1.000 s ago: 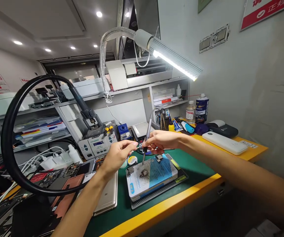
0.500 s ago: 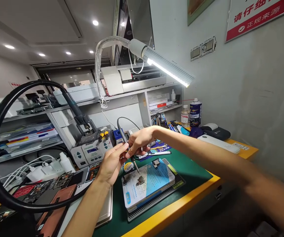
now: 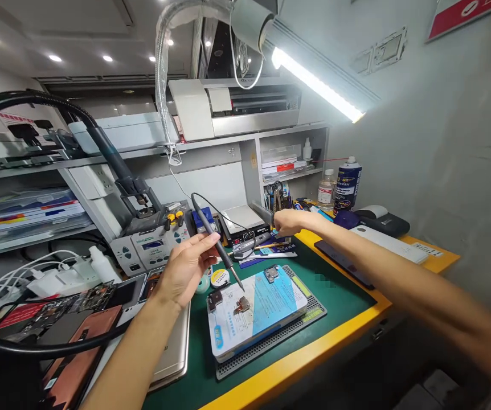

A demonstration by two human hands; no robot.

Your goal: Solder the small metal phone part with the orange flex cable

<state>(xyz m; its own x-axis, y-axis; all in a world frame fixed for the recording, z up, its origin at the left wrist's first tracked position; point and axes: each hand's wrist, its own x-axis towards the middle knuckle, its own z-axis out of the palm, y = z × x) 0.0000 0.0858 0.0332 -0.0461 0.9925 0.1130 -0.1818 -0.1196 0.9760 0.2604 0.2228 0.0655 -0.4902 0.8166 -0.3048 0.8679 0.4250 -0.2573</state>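
Note:
My left hand (image 3: 186,266) is closed around a soldering iron (image 3: 227,259), whose tip points down over a blue and white flat box (image 3: 277,304). Just below the tip, on the box top, lies a small metal-and-brown electronic part (image 3: 242,306). A dark camera-like module (image 3: 215,300) sits at the left corner, and a silvery part (image 3: 271,274) near the back edge. Stretched toward the back of the bench, my right hand (image 3: 291,221) hovers over or touches the tools there. Its fingers are curled downward and partly hidden, so anything in them cannot be made out.
Under the box is a grey perforated plate (image 3: 316,313) on a green mat (image 3: 343,299). A soldering station (image 3: 154,250), stacked phones (image 3: 172,359) and a black flexible arm (image 3: 19,348) crowd the left. Bottles and a spray can (image 3: 348,185) stand back right; a lamp (image 3: 318,82) hangs above.
My right hand has moved away from the soldering iron, right and back toward the tools. The iron stays in my left hand alone. The camera view has shifted somewhat.

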